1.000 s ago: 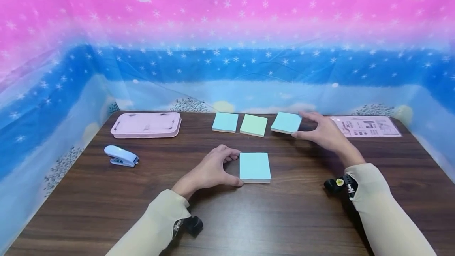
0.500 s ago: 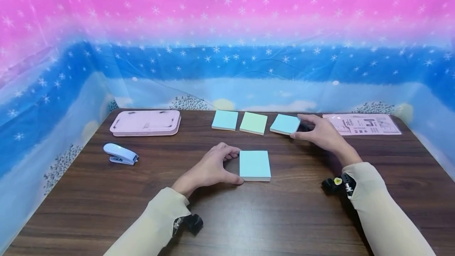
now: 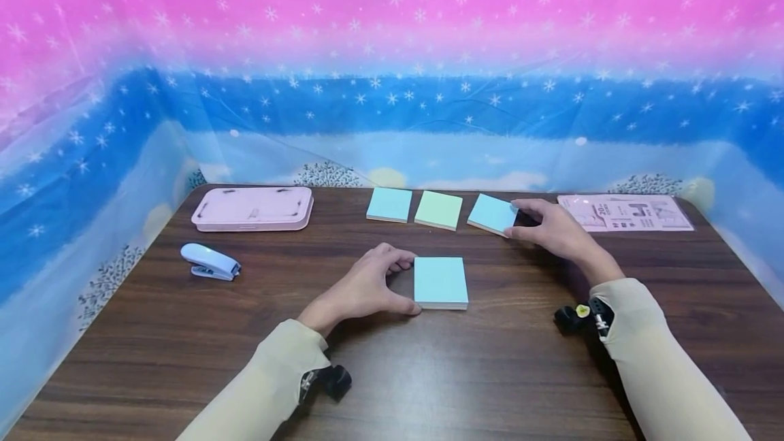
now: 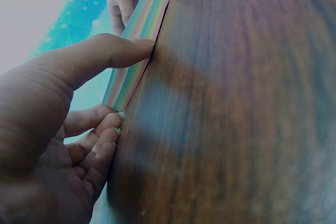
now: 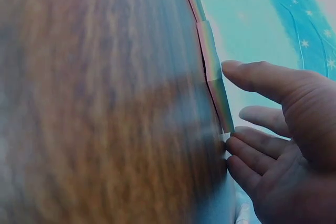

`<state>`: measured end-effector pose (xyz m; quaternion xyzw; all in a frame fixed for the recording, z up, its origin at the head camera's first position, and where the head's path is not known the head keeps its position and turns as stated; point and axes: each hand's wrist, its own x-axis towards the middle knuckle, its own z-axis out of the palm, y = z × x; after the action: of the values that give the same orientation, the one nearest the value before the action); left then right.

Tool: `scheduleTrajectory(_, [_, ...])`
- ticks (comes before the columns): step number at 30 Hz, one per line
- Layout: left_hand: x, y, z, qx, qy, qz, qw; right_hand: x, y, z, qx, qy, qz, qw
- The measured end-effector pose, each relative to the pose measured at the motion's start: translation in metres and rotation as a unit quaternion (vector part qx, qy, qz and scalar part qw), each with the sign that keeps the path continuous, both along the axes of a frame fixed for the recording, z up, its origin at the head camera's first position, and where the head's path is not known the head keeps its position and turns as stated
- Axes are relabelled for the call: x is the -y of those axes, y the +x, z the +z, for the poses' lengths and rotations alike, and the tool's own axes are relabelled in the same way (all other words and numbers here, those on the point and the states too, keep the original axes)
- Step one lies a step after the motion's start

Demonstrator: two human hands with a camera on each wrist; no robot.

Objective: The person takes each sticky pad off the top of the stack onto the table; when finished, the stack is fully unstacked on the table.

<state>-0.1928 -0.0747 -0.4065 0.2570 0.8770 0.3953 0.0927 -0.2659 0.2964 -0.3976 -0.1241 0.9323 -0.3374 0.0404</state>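
Dark wood-grain bench, hung round with a thin pink-and-blue starry plastic sheet.

Left hand at the near-centre of the bench, gripping the left edge of a thick pale-blue rectangular sticky-note pad. Thumb on the near left corner, fingers curled to the far left corner. The pad lies flat, long axis running away from the person, short edge facing them. The left wrist view shows its side as a striped stack of pastel paper layers, thumb pressed against it.

Right hand at the far right end of the back row, its curved fingers pinching the right corner of a thinner pale-blue square sticky-note pad. This pad is turned skew to its neighbours, one corner pointing toward the person. Whether its right edge is off the bench I cannot tell. In the right wrist view the fingers sit at the pad's edge, the thumb just apart from it; that view is blurred.

To the left in the same row, apart from each other: a pale-green square pad, then another pale-blue square pad, both flat and square to the bench edge.

Far left: a flat pink rounded-rectangle plastic case; nearer, a small light-blue plastic stapler. Far right: a glossy printed sheet in a clear sleeve, print too small to read.

Cream sleeves cover both forearms; a small black device is strapped at each wrist.
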Motion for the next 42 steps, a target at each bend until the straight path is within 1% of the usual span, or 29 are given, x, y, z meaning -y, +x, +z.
scheduleTrajectory(7, [0.004,0.003,0.000,0.007,-0.002,0.007,0.9999,0.005,0.003,0.003,-0.001,-0.006,-0.004,1.000])
scheduleTrajectory(12, [0.003,0.003,0.004,-0.002,-0.002,0.001,1.0000,0.010,0.011,0.014,-0.025,-0.023,-0.020,0.999])
scheduleTrajectory(15, [0.002,0.003,0.004,-0.009,-0.001,-0.003,1.0000,0.015,0.016,0.021,-0.038,-0.034,-0.017,0.999])
scheduleTrajectory(22, [0.000,0.004,-0.001,0.001,0.000,-0.006,1.0000,0.031,0.033,0.029,-0.047,-0.032,0.002,0.998])
scheduleTrajectory(25, [0.000,0.003,0.000,0.001,0.003,-0.005,1.0000,0.037,0.040,0.034,-0.049,-0.047,0.014,0.998])
scheduleTrajectory(28, [0.000,0.002,0.001,-0.001,0.003,-0.004,1.0000,0.045,0.049,0.039,-0.042,-0.066,0.034,0.996])
scheduleTrajectory(30, [0.001,0.002,0.002,-0.001,0.000,-0.003,1.0000,0.052,0.053,0.041,-0.037,-0.069,0.049,0.996])
scheduleTrajectory(36, [0.002,0.001,0.003,0.002,-0.001,-0.002,1.0000,0.067,0.064,0.041,-0.035,-0.051,0.091,0.994])
scheduleTrajectory(39, [0.002,0.002,0.003,0.003,-0.001,0.000,1.0000,0.070,0.068,0.038,-0.039,-0.036,0.104,0.993])
scheduleTrajectory(42, [0.001,0.003,0.003,0.004,-0.004,-0.001,1.0000,0.070,0.073,0.033,-0.033,-0.021,0.111,0.993])
